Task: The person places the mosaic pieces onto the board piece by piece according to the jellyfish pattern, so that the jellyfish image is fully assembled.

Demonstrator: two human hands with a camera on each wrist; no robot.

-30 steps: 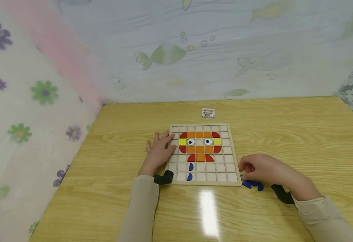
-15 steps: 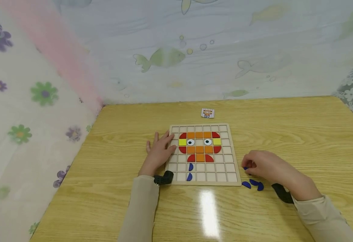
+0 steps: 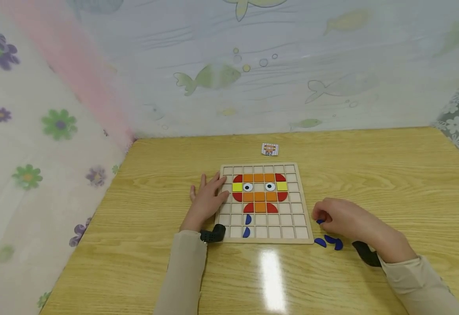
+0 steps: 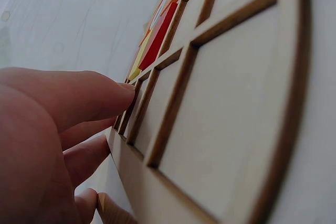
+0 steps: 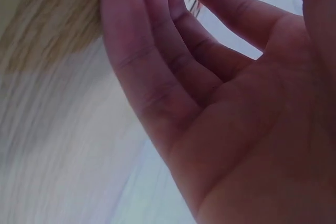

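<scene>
A wooden grid board (image 3: 307,218) lies on the table, bearing a face-like pattern of red, orange and yellow pieces with two eye pieces (image 3: 270,187). Below the pattern sit two blue half-circle pieces (image 3: 248,219) in separate cells. My left hand (image 3: 205,201) rests on the board's left edge, fingers spread; in the left wrist view the thumb (image 4: 100,95) lies over the frame. Just right of the board, my right hand (image 3: 347,216) pinches another blue half-circle piece (image 3: 320,221) between thumb and fingers. In the right wrist view the fingers (image 5: 131,40) hide most of it.
Several loose blue half-circle pieces (image 3: 320,242) lie on the wooden table (image 3: 166,166) below my right hand. A small pattern card (image 3: 270,149) lies behind the board. Walls with fish and flower prints stand at the back and left.
My right hand has drawn up from the loose blue pieces with one half-circle piece in its fingers, then shifted slightly left toward the board. The left hand stays on the board's edge.
</scene>
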